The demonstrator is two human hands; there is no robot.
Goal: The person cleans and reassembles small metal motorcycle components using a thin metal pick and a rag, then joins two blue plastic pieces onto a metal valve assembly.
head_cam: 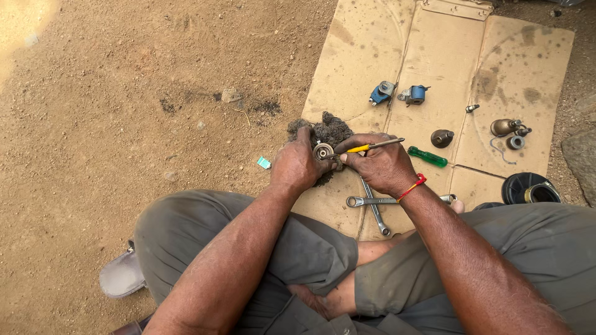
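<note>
Snugly, round fitting (323,151) in left hand (297,165)

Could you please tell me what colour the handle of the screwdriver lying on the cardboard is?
The screwdriver handle is translucent green, clearest in the head view.

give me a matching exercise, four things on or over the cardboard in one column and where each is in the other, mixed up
Things:
1. round metal part
2. yellow-handled screwdriver
3. green-handled screwdriver
4. crossed spanners

Places:
A. lying loose on the cardboard, right of the hands
B. in the left hand
C. on the cardboard under the right wrist
D. in the right hand

Pairs: 1-B, 2-D, 3-A, 4-C
</note>
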